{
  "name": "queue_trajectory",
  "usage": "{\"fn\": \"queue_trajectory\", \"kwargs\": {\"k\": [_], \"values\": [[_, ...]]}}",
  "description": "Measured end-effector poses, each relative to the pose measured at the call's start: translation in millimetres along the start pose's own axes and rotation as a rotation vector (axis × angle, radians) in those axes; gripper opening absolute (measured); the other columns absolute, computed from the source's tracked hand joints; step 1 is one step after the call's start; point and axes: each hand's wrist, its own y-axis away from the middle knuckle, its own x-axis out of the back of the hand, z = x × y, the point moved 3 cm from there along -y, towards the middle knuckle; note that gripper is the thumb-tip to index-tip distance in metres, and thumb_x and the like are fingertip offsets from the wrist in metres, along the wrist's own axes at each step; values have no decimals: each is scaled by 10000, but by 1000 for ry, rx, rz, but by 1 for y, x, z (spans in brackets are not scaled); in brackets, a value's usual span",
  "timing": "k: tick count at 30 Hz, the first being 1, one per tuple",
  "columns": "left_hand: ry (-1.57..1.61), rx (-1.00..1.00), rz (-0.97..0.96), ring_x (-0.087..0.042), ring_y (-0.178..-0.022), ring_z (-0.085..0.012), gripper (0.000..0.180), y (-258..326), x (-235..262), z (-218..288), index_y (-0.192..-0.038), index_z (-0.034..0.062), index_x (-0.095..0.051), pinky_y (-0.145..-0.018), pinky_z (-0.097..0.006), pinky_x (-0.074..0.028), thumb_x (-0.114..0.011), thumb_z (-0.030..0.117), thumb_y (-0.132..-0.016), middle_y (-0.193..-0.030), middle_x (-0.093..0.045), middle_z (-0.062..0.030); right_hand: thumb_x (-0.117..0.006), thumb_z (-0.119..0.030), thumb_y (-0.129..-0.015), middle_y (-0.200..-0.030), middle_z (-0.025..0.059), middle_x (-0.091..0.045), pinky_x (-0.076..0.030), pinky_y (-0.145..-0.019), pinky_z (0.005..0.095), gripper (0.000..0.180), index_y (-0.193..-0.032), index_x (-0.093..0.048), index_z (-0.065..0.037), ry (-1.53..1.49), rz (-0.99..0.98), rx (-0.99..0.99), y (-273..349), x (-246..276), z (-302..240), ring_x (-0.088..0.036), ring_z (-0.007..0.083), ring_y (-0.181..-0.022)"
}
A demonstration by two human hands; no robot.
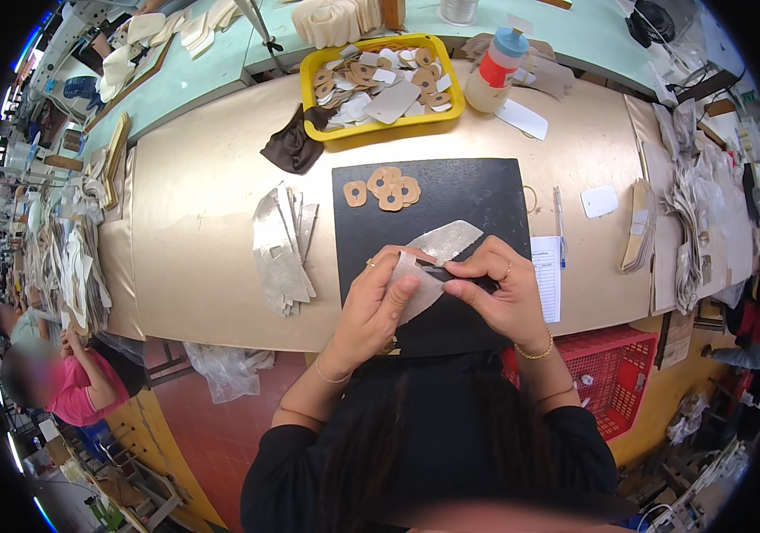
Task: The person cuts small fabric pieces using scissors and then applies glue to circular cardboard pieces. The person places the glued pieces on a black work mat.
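Note:
A pale silvery, leather-like cut piece [448, 240] is bent between my hands above a black mat [487, 191]. My left hand [378, 298] is closed on its left side, thumb on top. My right hand [497, 282] pinches thumb to forefinger at the piece's right edge, by a slim dark thing [433, 272] whose kind I cannot make out. Farther up the mat lie several tan rounded pieces with dark centre holes [391, 188]. To the left, a fanned stack of similar silvery pieces [280, 249] rests on the table.
Behind the mat stand a yellow tray [387, 131] of small tan and white pieces and a blue-capped bottle [496, 73]. A dark cloth [291, 142] lies left of the tray. To the right are a pen [560, 222] and a printed sheet [546, 280]. Below sits a red crate [616, 377].

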Motion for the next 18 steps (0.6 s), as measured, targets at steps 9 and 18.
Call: {"fn": "queue_trajectory", "kwargs": {"k": [9, 18], "values": [[-61, -57, 13, -585, -963, -228, 372, -2, -1, 5, -1114, -23, -591, -867, -309, -443, -520, 322, -997, -1085, -607, -116, -805, -94, -758, -792, 47, -611, -437, -597, 250, 234, -969, -723, -36, 14, -14, -20, -1, 1, -2, -576, 128, -690], [-55, -26, -8, -552, -1031, -168, 392, -1, 0, 6, -1134, -19, -597, -916, -288, -417, -506, 338, -1002, -1101, -585, -87, -801, -89, -762, -810, 57, -621, -444, -610, 245, 223, -958, -718, -25, 4, -11, -23, 0, 2, -2, -591, 138, -704]]}}
